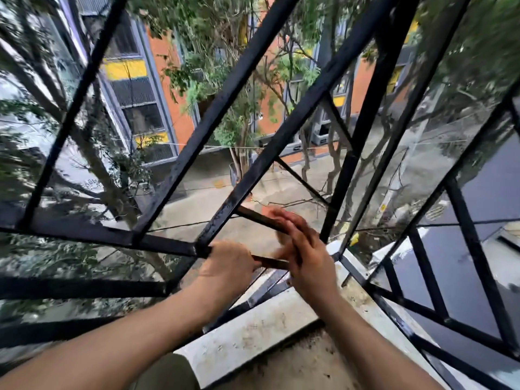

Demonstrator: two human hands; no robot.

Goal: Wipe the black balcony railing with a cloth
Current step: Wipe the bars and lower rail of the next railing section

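Plainly, left hand [225, 266] holds the railing [157, 243]; grip of blurred right hand [305, 260] unclear.

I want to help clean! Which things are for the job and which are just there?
For the job: black railing, left hand gripping it, right hand; cloth too blurred to see.
Just there: white ledge, trees, orange building.

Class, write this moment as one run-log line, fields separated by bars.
left hand grips railing bar | right hand blurred, fingers straight against bar | cloth unclear
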